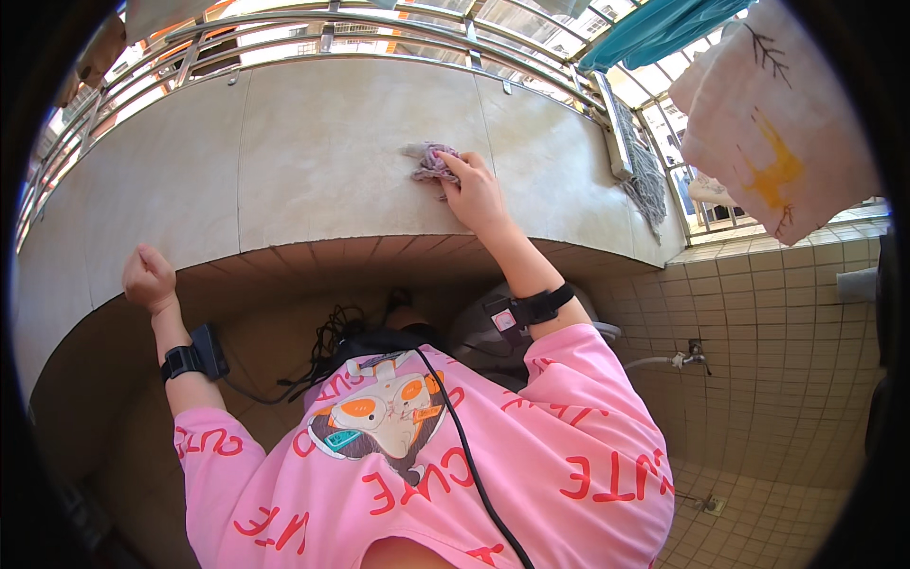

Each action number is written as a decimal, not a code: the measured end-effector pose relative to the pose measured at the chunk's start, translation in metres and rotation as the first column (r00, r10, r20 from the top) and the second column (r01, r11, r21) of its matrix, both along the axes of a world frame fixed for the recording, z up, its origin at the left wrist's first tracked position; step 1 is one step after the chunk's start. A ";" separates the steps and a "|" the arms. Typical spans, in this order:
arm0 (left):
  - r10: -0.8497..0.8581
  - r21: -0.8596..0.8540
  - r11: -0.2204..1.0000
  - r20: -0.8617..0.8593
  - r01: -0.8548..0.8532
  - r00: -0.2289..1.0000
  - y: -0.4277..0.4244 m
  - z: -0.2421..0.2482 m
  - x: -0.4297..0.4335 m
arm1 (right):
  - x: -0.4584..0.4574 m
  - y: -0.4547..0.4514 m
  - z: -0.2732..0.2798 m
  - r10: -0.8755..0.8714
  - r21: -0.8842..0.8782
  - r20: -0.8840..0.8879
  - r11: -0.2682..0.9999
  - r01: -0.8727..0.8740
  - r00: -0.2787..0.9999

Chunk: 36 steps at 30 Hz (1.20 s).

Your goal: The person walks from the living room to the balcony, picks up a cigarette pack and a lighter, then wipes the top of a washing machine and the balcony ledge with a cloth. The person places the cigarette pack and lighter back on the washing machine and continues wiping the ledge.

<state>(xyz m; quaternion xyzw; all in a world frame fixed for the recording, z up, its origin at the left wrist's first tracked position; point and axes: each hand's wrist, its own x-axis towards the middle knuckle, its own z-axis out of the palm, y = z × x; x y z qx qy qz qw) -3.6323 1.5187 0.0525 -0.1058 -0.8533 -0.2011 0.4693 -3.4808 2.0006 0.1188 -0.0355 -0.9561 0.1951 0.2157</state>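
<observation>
My right hand (475,190) grips a crumpled greyish-purple cloth (431,162) and presses it to the pale tiled ledge (341,149), right of the middle. The fingertips are sunk in the folds of the rag. My left hand (148,277) is curled into a fist at the front edge of the ledge, on the left. Nothing shows in it, and whether it rests on the edge I cannot tell.
Metal railings (398,44) run behind the ledge. A grey mop head (643,181) hangs at its right end. At the upper right hang a printed cloth (775,142) and a teal garment (661,32). A water tap (693,353) juts from the tiled wall (768,313).
</observation>
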 end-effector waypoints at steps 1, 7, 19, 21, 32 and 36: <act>-0.002 0.007 1.000 0.030 0.002 1.000 -0.001 -0.002 0.000 | 0.015 0.028 0.000 -0.129 0.043 0.033 0.991 0.127 0.991; -0.018 0.018 1.000 0.000 0.018 1.000 -0.001 -0.004 0.000 | 0.124 0.200 -0.001 -0.830 0.013 -0.070 0.554 0.832 0.553; -0.033 0.035 0.999 -0.001 0.033 0.999 -0.006 -0.009 -0.001 | 0.017 0.124 0.008 -0.649 0.052 0.148 0.758 0.650 0.746; -0.013 0.000 1.000 -0.009 0.013 1.000 -0.008 -0.010 -0.003 | -0.018 0.045 -0.003 -0.288 -0.012 -0.059 0.958 0.287 0.956; 0.107 -0.024 0.994 0.106 -0.105 0.989 -0.019 -0.022 -0.010 | 0.031 0.018 0.000 0.027 -0.068 0.001 0.997 -0.026 1.000; 0.090 -0.032 0.996 0.079 -0.087 0.993 -0.022 -0.022 -0.010 | 0.097 0.141 -0.004 -0.492 0.026 0.062 0.870 0.492 0.868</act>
